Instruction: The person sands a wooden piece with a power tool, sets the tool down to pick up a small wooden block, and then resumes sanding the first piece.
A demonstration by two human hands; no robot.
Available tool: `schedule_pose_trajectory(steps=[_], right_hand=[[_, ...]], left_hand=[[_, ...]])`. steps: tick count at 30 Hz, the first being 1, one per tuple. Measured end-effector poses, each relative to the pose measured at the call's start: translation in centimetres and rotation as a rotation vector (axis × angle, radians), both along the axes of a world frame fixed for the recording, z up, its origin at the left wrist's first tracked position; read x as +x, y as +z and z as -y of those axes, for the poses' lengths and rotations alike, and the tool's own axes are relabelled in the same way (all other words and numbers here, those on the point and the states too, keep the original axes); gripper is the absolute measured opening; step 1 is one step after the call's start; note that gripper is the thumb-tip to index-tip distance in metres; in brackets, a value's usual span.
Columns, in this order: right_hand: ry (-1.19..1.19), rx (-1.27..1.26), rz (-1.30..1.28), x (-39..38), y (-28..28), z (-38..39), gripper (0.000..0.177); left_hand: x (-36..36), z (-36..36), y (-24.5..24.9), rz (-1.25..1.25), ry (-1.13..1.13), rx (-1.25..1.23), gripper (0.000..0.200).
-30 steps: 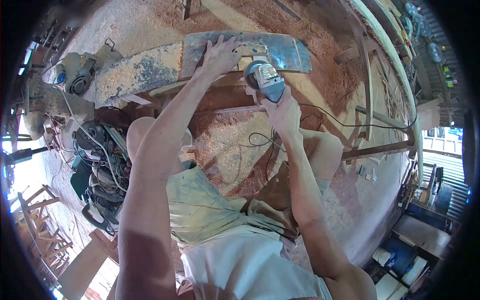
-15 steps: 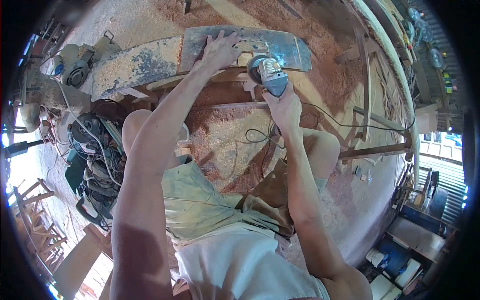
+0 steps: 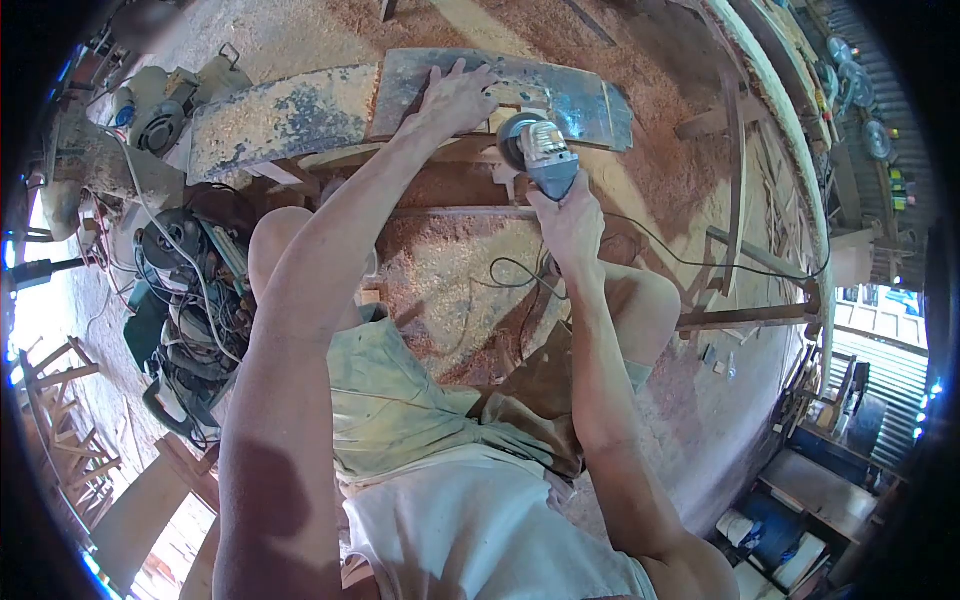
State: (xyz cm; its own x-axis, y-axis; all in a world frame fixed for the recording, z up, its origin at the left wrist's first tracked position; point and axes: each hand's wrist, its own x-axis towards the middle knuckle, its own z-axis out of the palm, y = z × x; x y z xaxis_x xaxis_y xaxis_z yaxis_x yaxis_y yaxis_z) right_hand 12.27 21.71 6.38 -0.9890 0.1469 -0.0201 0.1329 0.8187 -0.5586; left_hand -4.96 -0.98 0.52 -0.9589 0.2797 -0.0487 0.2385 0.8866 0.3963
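Dark board (image 3: 525,78) lies under the left hand (image 3: 455,105), whose fingers are spread apart and rest on its top. Angle grinder (image 3: 553,168) sits in the right hand (image 3: 572,225), its fingers clamped around the body, the disc (image 3: 513,142) just beyond them. Between the left fingers and the disc shows a pale wood piece (image 3: 497,117). Grinding seems the step in hand; the next move likely calls for steady bracing. Whether disc touches wood, I cannot tell.

Grinder (image 3: 551,160) finished in silvery metal and matt grey plastic. Bench top (image 3: 285,118) roughly mottled toward left end, glossed toward right end.
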Motion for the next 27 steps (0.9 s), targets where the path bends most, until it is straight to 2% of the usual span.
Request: schedule_pose_trajectory(steps=[5, 12, 21, 27], right_hand=[[0.089, 0.036, -0.08, 0.4, -0.5, 0.5, 0.06], [-0.022, 0.002, -0.114, -0.3, -1.4, -1.3, 0.064], [0.109, 0.038, -0.027, 0.6, -0.1, 0.4, 0.063], [-0.062, 0.01, -0.044, 0.0, -0.6, -0.3, 0.056]], left_hand=[[0.1, -0.1, 0.5, 0.013, -0.006, -0.051, 0.062], [-0.3, -0.3, -0.3, -0.016, -0.002, -0.07, 0.061], [-0.2, 0.0, -0.4, -0.043, -0.027, -0.063, 0.066], [-0.3, -0.1, -0.3, -0.028, -0.005, -0.052, 0.066]])
